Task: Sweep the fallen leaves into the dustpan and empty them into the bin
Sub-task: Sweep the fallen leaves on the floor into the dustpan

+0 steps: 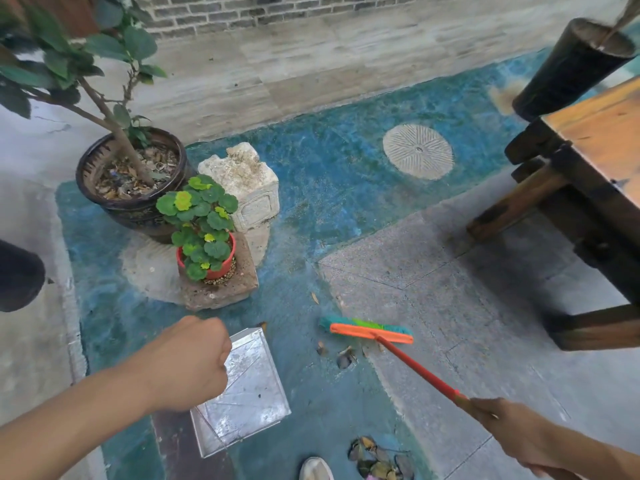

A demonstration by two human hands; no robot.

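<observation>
Both forearms reach in from the bottom of the head view. Left hand (188, 363) is curled into a fist above the near corner of the metal dustpan (242, 393); what that grip closes on is hidden, so I cannot tell whether it holds the pan's handle. Right hand (502, 419) has its grip wrapped round the red handle of the broom (372, 330), whose orange head and green bristles rest on the floor (311, 174) where the blue-green paint meets the grey paving.

Dry leaves (344, 356) lie scattered just on the near side of the broom head, apart from the dustpan's right edge. A second cluster of leaves (379, 460) sits close to the bottom edge, beside the toe of a white shoe (315, 469).

Further off stand a large dark potted plant (133, 181), a small red pot (207, 261) on a stone slab, a carved stone block (242, 181), and a wooden counter (595, 150) at the right.
</observation>
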